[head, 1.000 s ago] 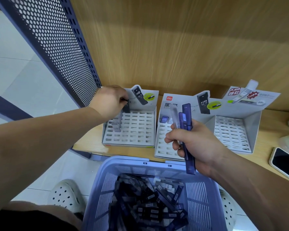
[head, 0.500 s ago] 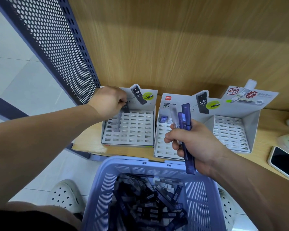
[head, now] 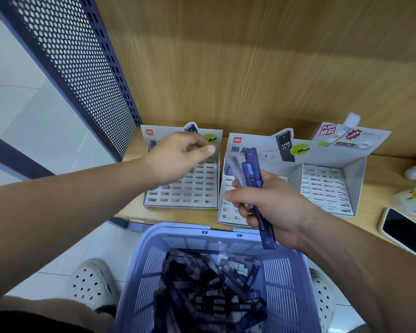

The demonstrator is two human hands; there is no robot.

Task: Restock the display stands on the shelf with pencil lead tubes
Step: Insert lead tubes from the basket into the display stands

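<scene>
While the right hand (head: pixel 274 207) grips three tubes (head: pixel 253 162), left hand (head: pixel 175 159) hovers empty — three stands (head: pixel 327 186).

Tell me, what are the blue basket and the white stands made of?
Basket: likely plastic, smooth and slightly glossy, with moulded slats in its walls. Stands: probably thin cardboard, matte with printed labels, folded panels and punched slots.
</scene>
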